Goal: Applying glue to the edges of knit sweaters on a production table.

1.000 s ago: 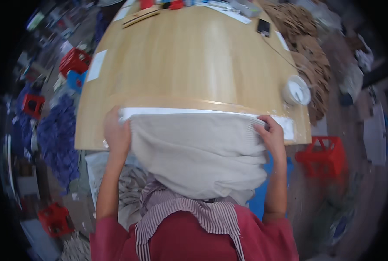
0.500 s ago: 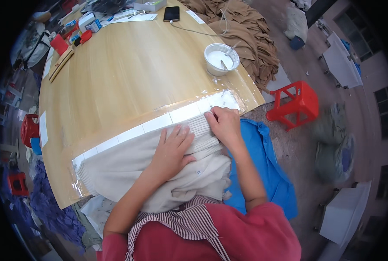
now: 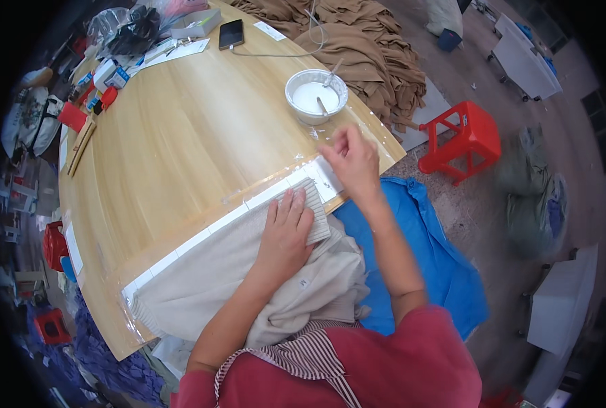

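Two hands at work on one cream knit garment [image 3: 248, 285]. Left hand [image 3: 286, 234]: fingers spread flat, pressing the ribbed hem down on the table [image 3: 180, 149], apparently to keep it from sliding. Right hand [image 3: 350, 160]: raised just above the table edge, fingertips pinched narrow; whether they grip anything, cannot tell. Garment lies along the near edge against a white strip [image 3: 228, 217], rest hanging to the lap. White bowl [image 3: 315, 96] of white paste with sticks stands just beyond the right hand, within reach. Far edge: dark phone [image 3: 231, 32], small red and blue packages [image 3: 102, 85], white papers [image 3: 174, 49]. Red stool [image 3: 462, 139] beside the table.
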The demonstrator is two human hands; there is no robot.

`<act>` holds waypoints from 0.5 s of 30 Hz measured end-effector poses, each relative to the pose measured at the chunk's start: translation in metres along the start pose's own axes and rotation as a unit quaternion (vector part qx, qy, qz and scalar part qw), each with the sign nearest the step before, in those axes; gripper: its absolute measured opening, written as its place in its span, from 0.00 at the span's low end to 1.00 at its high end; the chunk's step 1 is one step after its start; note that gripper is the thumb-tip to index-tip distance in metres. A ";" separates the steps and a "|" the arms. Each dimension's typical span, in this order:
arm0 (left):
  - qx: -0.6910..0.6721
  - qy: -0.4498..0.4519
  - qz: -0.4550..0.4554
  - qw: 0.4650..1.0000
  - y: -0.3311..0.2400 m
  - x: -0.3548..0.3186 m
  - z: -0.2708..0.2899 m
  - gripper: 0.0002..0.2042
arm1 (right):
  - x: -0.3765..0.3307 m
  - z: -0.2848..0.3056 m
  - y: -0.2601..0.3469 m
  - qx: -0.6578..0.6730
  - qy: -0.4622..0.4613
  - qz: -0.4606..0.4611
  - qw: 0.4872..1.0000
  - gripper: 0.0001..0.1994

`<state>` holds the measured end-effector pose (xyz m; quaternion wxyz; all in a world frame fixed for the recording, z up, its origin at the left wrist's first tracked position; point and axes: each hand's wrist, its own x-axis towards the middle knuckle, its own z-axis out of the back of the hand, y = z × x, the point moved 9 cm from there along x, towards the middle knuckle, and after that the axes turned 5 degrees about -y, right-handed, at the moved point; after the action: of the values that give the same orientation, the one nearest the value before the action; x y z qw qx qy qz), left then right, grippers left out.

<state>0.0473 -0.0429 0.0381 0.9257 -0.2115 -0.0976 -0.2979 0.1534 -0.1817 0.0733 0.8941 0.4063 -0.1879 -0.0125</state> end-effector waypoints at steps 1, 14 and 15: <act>-0.002 0.004 0.005 1.000 0.000 0.000 -0.001 0.31 | 0.009 0.016 0.009 -0.013 -0.061 0.048 0.997 0.14; 0.017 -0.011 0.006 1.000 -0.005 0.001 0.003 0.42 | 0.083 -0.009 0.021 -0.068 -0.014 0.131 0.989 0.09; 0.016 0.003 0.011 1.000 -0.006 0.001 0.000 0.41 | 0.084 -0.010 0.020 -0.068 -0.017 0.136 0.988 0.09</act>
<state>0.0442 -0.0472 0.0406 0.9326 -0.1968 -0.0977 -0.2865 0.2325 -0.1756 0.1090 0.9097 0.3151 -0.2550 0.0899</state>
